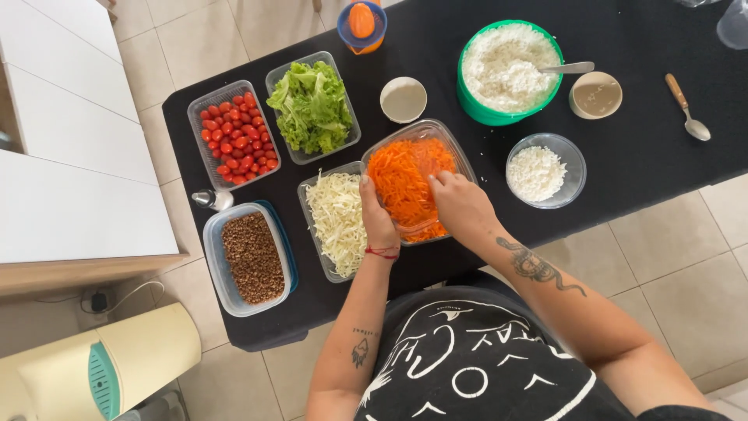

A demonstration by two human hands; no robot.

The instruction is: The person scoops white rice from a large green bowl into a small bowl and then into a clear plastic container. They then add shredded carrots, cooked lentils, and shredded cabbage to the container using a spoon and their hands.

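The clear plastic tub of grated orange carrot [409,181] is tipped up off the black table [639,156]. The left hand [377,218] grips its near wall, steadying it; the right hand [460,204] digs in, fingers seemingly pinching shreds. Shredded white cabbage in a clear rectangular tub [335,222] sits just left of the fingers.

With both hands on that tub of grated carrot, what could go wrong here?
The carrot tub is heaped and looks tilted, with the left hand gripping its side and the right hand in the shreds, so carrot could spill onto the black table or into the shredded cabbage tub right beside it. The tub of brown grains sits close to the table's edge and might get knocked off.
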